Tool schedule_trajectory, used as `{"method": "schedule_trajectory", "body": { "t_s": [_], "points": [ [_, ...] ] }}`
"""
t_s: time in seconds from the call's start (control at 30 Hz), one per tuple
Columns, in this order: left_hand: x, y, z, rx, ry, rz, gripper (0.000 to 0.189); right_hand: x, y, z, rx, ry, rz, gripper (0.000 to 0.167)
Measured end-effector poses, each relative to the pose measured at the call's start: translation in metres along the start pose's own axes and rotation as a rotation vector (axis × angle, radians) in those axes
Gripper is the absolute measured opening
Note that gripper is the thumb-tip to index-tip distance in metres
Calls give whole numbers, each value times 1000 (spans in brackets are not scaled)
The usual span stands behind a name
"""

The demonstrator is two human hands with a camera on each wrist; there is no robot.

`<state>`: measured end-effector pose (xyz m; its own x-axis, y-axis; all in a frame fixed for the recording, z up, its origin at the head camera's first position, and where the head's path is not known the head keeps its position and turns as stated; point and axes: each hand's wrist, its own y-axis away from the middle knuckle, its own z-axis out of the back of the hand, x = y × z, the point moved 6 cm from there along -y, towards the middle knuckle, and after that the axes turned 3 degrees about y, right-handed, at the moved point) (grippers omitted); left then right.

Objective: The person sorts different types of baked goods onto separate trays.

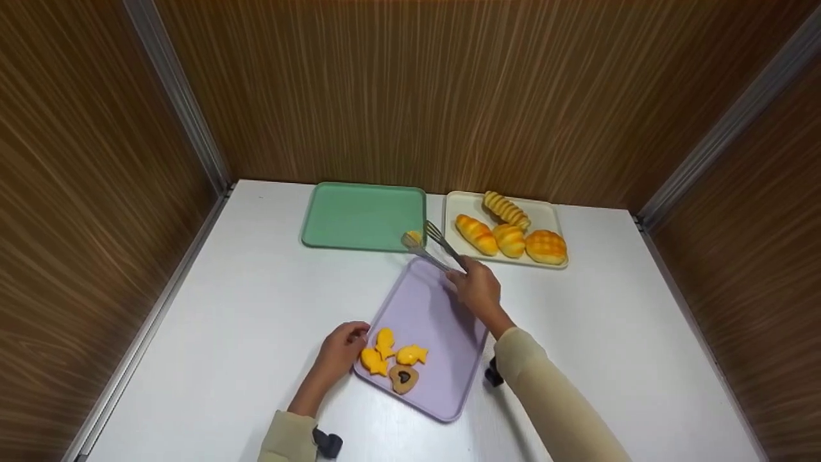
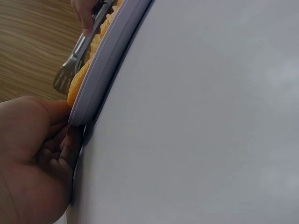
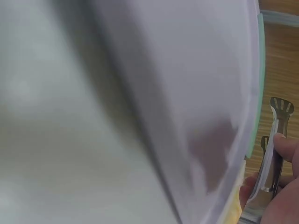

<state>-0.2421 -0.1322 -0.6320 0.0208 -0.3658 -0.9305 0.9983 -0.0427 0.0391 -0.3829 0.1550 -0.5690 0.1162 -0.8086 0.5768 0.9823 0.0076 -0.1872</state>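
Observation:
My right hand (image 1: 480,287) grips metal tongs (image 3: 276,161) above the far end of a lilac tray (image 1: 442,333). The two slotted tips stand spread apart, one overlapping a small yellow piece (image 1: 415,236) at the green tray's near right corner. My left hand (image 1: 340,351) holds the lilac tray's left rim, with curled fingers under the edge in the left wrist view. Near that hand, several yellow fish-shaped pieces (image 1: 410,354) and a brown heart-shaped cookie (image 1: 404,378) with a dark centre lie on the tray.
At the back stands the green tray (image 1: 359,215). To its right, a cream tray (image 1: 462,204) bears several breads, among them a round scored bun (image 1: 546,247) and a ridged roll (image 1: 507,210). Wood-grain panels (image 1: 449,96) enclose the white table (image 1: 256,289) at the back and sides.

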Motion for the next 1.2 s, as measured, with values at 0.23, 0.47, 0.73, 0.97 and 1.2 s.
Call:
{"method": "schedule_trajectory", "body": {
  "t_s": [0.23, 0.47, 0.73, 0.97, 1.2],
  "points": [
    [0, 0, 0, -1, -4, 12, 27, -10, 33, 26, 33, -37, 91, 45],
    [1, 0, 1, -7, -8, 16, 26, -30, 74, 46, 60, -36, 173, 46],
    [1, -1, 1, 1, -5, 20, 26, -46, 112, 60, 162, -53, 239, 45],
    [3, 0, 0, 1, -9, 17, 25, -53, 131, 62, 217, -80, 347, 46],
    [1, 0, -1, -2, -9, 8, 26, -51, 145, 58, 205, -20, 479, 45]
  ]
}}
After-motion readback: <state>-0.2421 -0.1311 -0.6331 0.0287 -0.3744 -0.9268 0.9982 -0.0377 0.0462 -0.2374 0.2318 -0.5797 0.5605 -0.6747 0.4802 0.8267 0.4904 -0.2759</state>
